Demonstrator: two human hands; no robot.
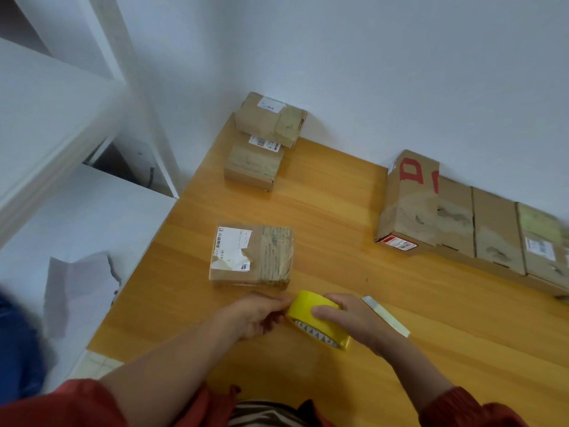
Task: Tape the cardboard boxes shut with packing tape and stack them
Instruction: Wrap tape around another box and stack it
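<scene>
Gripping yellow tape roll | both hands | worn labelled box beside

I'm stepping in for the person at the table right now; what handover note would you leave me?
Hands: right hand grips the yellow tape roll; left hand pinches at its edge, seemingly finding the tape end.
One box lies just beyond the hands; a cutter lies right of them.
Done: two boxes stacked at the far corner of the table.
Left: likely tape the near box, stack it, then the row of boxes along the wall.
</scene>
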